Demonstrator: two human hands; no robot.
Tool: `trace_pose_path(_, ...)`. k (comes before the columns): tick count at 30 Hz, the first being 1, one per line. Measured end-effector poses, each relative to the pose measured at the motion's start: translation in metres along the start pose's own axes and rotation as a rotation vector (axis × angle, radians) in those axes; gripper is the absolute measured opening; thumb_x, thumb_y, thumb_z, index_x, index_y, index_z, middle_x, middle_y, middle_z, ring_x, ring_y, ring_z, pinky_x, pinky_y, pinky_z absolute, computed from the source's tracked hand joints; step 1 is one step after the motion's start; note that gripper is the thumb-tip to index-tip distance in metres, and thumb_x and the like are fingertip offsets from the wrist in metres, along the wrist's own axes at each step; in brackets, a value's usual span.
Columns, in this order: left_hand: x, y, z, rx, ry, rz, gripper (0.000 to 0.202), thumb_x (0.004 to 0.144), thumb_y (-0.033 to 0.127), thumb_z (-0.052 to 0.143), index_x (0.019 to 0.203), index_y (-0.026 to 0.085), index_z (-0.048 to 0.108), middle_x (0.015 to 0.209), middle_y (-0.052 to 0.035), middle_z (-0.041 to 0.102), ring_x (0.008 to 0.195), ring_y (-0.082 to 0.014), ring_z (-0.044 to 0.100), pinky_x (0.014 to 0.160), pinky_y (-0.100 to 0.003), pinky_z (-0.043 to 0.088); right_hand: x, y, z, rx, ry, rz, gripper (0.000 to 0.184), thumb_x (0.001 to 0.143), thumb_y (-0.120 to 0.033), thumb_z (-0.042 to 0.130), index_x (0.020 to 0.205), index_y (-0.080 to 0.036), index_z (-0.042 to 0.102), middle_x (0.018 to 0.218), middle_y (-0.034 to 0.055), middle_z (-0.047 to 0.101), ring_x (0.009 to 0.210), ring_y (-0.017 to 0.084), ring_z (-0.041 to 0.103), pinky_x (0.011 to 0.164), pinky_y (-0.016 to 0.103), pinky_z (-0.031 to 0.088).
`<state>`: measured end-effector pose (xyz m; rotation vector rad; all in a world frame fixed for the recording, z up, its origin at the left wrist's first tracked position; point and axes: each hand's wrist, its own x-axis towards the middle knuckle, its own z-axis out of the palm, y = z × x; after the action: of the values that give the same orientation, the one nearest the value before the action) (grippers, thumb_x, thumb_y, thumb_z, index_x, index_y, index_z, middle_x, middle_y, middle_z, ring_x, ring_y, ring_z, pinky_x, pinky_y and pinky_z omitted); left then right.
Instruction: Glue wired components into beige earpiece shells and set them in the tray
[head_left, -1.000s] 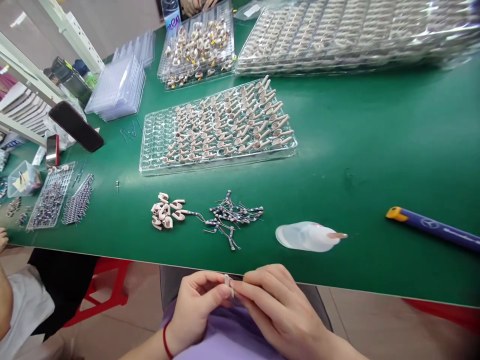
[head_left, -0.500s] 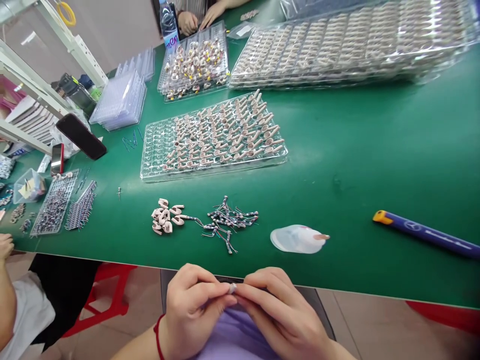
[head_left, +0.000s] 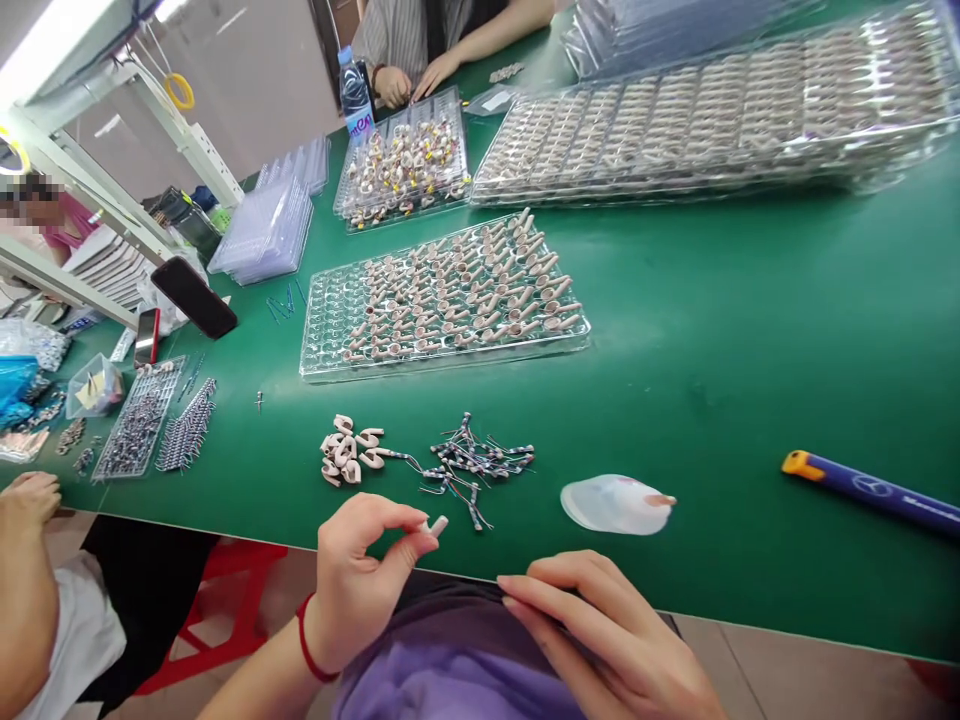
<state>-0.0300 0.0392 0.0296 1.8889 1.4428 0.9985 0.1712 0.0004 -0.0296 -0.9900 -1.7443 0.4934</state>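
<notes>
Between thumb and index finger, my left hand pinches a small pale earbud shell with a short stem, just over the table's near edge. My right hand is apart from it, lower right, fingertips pressed together; whatever they hold, if anything, is too small to make out. A little pile of beige earbud shells lies beyond my left hand. To its right is a heap of small wired parts, one wire reaching a shell. A translucent finger-shaped sleeve lies beyond my right hand.
A clear tray of beige shells stands mid-table. Behind it are a tray of wired pieces and stacked filled trays. A blue-and-yellow cutter lies right. Phones and a co-worker's arm are left; another person sits opposite.
My hands have come apart. The left, with the shell, has moved up and left over the table edge; the right has shifted right and slightly down. The view has tilted up a little.
</notes>
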Motion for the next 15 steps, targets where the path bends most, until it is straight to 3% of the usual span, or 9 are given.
trace_pose_path(6,0.005,0.005,-0.005,-0.029,-0.012,-0.145,0.006,0.074,0.020,0.076,0.074,0.021,0.070,0.071,-0.0010,0.071,0.066,-0.0159,0.064,0.065,-0.026,0.051,0.004,0.001,0.001,0.009,-0.004,-0.002,0.025,0.087,-0.003,0.053,0.103,-0.018,0.066,0.078,0.0054,0.062,0.070,0.015,0.059,0.058,0.026,0.054)
trace_pose_path(11,0.005,0.002,-0.001,-0.197,-0.037,-0.344,0.010,0.070,0.022,0.078,0.074,0.019,0.070,0.068,-0.0014,0.071,0.063,-0.0155,0.064,0.062,-0.025,0.052,0.000,-0.003,-0.002,0.035,0.007,0.011,0.026,0.086,-0.003,0.053,0.102,-0.019,0.066,0.078,0.0045,0.061,0.070,0.015,0.060,0.058,0.026,0.054)
trace_pose_path(13,0.006,0.001,-0.001,-0.266,-0.053,-0.404,0.012,0.069,0.023,0.079,0.075,0.019,0.070,0.068,-0.0015,0.070,0.063,-0.0149,0.063,0.062,-0.025,0.052,-0.006,-0.002,-0.007,0.002,0.076,0.022,0.030,0.085,-0.002,0.055,0.104,-0.022,0.066,0.081,0.0044,0.060,0.071,0.016,0.060,0.058,0.027,0.052)
trace_pose_path(15,0.006,-0.001,-0.001,-0.314,-0.066,-0.443,0.015,0.067,0.024,0.080,0.075,0.018,0.069,0.068,-0.0016,0.070,0.063,-0.0145,0.062,0.062,-0.024,0.051,-0.012,0.004,-0.013,-0.107,0.246,0.088,0.035,0.082,-0.003,0.061,0.108,-0.027,0.065,0.087,0.0047,0.059,0.073,0.017,0.060,0.063,0.031,0.052)
